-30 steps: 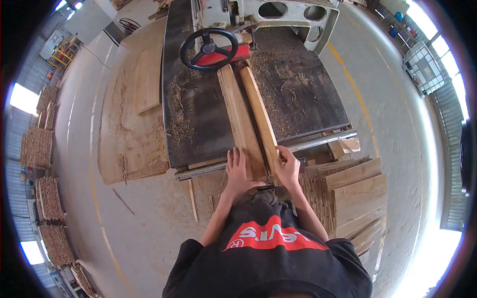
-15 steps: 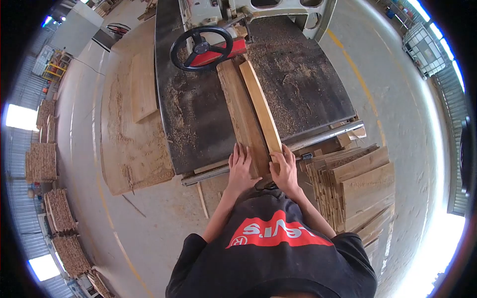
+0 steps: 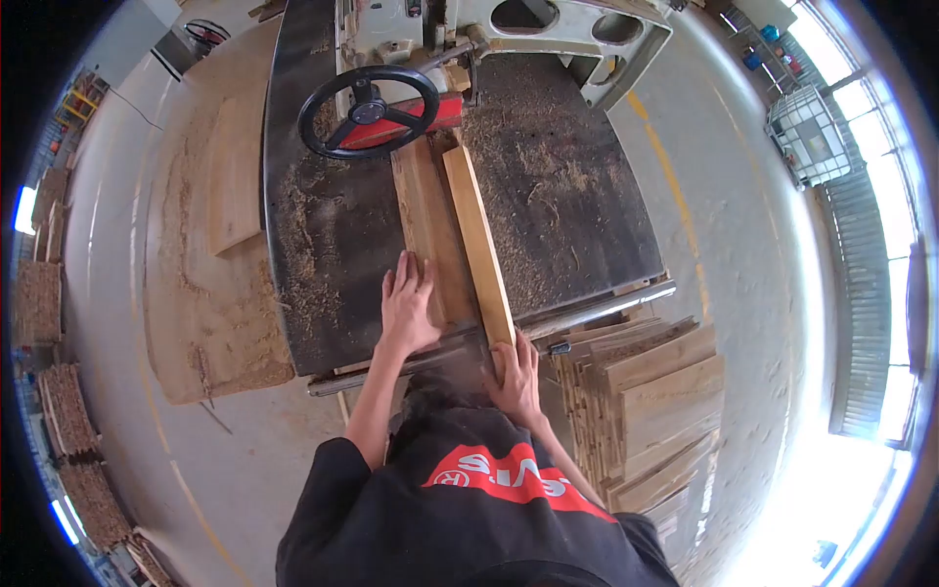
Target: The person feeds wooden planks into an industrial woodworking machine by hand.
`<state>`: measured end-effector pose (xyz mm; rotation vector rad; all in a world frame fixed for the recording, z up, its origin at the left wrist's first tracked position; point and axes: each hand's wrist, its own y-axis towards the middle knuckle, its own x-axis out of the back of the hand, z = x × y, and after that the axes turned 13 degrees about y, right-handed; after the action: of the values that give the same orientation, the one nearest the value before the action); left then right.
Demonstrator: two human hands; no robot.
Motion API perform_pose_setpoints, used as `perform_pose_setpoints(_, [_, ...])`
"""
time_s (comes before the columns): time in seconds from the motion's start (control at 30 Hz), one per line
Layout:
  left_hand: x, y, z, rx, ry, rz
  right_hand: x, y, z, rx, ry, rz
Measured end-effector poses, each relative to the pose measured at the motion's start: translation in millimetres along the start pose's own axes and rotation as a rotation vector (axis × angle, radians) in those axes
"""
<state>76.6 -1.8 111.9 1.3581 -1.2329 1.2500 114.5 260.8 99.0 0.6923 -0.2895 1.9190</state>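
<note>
On the dark machine table [image 3: 342, 220], the wide board [image 3: 440, 240] lies farther forward than half a second ago: its near end, which stuck out past the front edge, is now about level with it. My left hand [image 3: 405, 311] has gone forward with it, over the tabletop. The board's long axis runs away from me, leaning slightly left, its far end by the red bar [image 3: 450, 111] under the handwheel [image 3: 368, 112]. The narrow strip [image 3: 477, 245] lies just right of it, almost parallel. My left fingers are loosely spread at the board's left side, thumb out toward its near end. My right hand [image 3: 517, 380] touches the strip's near end, fingers bent; I cannot tell whether they pinch it.
</note>
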Motion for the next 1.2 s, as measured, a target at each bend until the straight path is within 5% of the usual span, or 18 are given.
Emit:
perform_pose_setpoints(0.6, [12.6, 63.5, 44.6, 0.007, -0.065, 0.036, -9.0, -0.7, 3.2, -0.129, -0.104, 0.029])
perform_pose_setpoints(1.2, [-0.2, 109.3, 145.6, 0.145, -0.084, -0.436, -14.5, 1.9, 6.1, -0.053, -0.164, 0.012])
